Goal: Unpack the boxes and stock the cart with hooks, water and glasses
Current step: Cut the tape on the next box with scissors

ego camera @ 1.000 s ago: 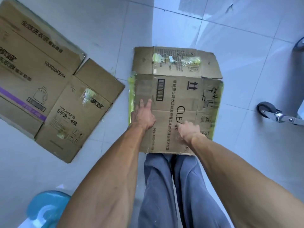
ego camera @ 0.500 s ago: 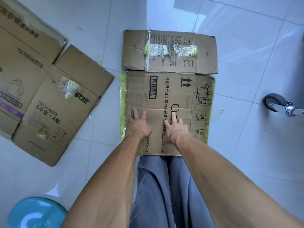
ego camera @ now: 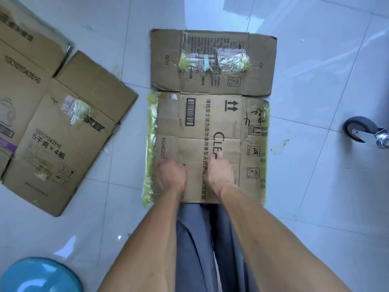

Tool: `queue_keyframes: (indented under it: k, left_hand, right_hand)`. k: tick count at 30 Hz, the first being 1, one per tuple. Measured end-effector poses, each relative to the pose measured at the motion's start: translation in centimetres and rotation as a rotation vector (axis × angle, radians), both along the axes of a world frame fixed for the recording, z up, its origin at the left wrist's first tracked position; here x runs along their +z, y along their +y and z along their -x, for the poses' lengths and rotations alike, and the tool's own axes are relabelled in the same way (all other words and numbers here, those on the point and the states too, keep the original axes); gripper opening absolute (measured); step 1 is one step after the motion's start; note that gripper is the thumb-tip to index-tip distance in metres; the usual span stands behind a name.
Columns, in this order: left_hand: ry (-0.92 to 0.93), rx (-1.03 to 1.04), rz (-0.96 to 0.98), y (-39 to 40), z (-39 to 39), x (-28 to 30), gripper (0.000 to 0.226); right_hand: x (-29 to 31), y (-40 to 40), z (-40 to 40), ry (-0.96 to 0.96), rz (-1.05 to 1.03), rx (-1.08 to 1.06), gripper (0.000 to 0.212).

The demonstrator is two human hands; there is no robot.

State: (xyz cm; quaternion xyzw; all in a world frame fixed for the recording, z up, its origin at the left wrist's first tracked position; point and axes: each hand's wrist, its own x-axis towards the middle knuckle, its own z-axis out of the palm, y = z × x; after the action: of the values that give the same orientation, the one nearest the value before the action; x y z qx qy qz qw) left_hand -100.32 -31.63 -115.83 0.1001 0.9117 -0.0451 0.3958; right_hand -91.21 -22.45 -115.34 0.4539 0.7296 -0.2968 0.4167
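The flattened box (ego camera: 210, 114) at the centre is brown cardboard printed in black: a barcode, two up-arrows, a column of characters and large letters "CLE". Yellow-green tape (ego camera: 150, 148) edges its long sides, and crumpled clear tape with green tinges sits on its 12 o'clock flap. The second flattened box (ego camera: 52, 114) at 9 o'clock is the same brown, with black numerals and a purple stripe. The floor (ego camera: 315, 186) is glossy pale blue-white tile. At 7 o'clock is a turquoise stool (ego camera: 40, 275); at 6 o'clock, grey-blue trousers (ego camera: 195, 249). The caster wheel (ego camera: 357, 128) at 3 o'clock is dark grey.
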Motion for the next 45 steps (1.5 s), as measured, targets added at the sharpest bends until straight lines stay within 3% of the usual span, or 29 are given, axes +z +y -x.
queue_keyframes:
  k: [4, 7, 9, 11, 14, 17, 21, 24, 26, 29, 31, 33, 36, 39, 45]
  left_hand:
    - [-0.235, 0.546, 0.232, -1.1, -5.1, 1.0, 0.033]
    - [-0.472, 1.092, 0.166, -0.2, -8.6, 0.4, 0.041]
    - [-0.542, 1.348, 0.104, 0.9, -10.6, 0.1, 0.048]
    - [-0.558, 1.493, 0.041, 1.8, -11.8, -0.1, 0.043]
    - [-0.53, 1.691, -0.132, 2.7, -11.6, -0.9, 0.016]
    - [-0.318, 1.875, -0.194, 1.8, -12.1, -1.2, 0.006]
    - [-0.111, 1.876, -0.2, -0.5, -13.2, -0.9, 0.025]
    - [-0.18, 1.895, -0.355, -0.9, -13.0, -0.2, 0.033]
    - [-0.263, 1.923, -0.443, -0.4, -11.8, 1.4, 0.051]
    - [-0.133, 1.897, -0.476, 1.1, -9.4, 4.1, 0.064]
    - [0.014, 1.824, -0.504, 1.8, -6.9, 6.8, 0.057]
    - [0.126, 1.772, -0.509, 1.7, -3.9, 9.4, 0.05]
    - [0.248, 1.71, -0.57, 0.8, 0.9, 13.1, 0.043]
    - [0.348, 1.562, -0.586, 0.3, 5.7, 16.4, 0.032]
    - [0.4, 1.496, -0.724, -1.1, 13.0, 20.7, 0.02]
  right_hand:
    - [2.1, 0.4, -2.6, -0.175, 0.073, -0.097, 0.037]
    - [3.0, 1.8, -4.1, -0.17, 0.102, -0.088, 0.037]
    - [3.5, 3.1, -5.0, -0.146, 0.078, -0.05, 0.032]
    - [3.7, 4.0, -5.8, -0.138, 0.067, -0.017, 0.027]
    - [3.0, 5.5, -7.0, -0.117, 0.048, -0.031, 0.028]
    - [2.5, 6.0, -7.8, -0.113, 0.039, 0.064, 0.037]
    - [2.0, 5.0, -6.8, -0.068, -0.082, 0.121, 0.031]
    - [2.9, 4.5, -5.5, -0.042, -0.222, 0.076, 0.03]
    - [4.3, 4.1, -4.7, 0.011, -0.293, 0.015, 0.032]
    - [7.5, 3.7, -3.1, 0.059, -0.325, 0.04, 0.053]
    - [10.1, 3.6, -1.8, 0.099, -0.318, 0.141, 0.081]
    - [12.8, 3.6, 0.1, 0.164, -0.317, 0.283, 0.091]
    - [16.4, 3.7, 3.5, 0.202, -0.21, 0.467, 0.059]
    - [19.3, 3.7, 7.1, 0.164, -0.064, 0.393, 0.036]
    - [22.5, 3.0, 12.2, 0.292, -0.11, 0.473, 0.031]
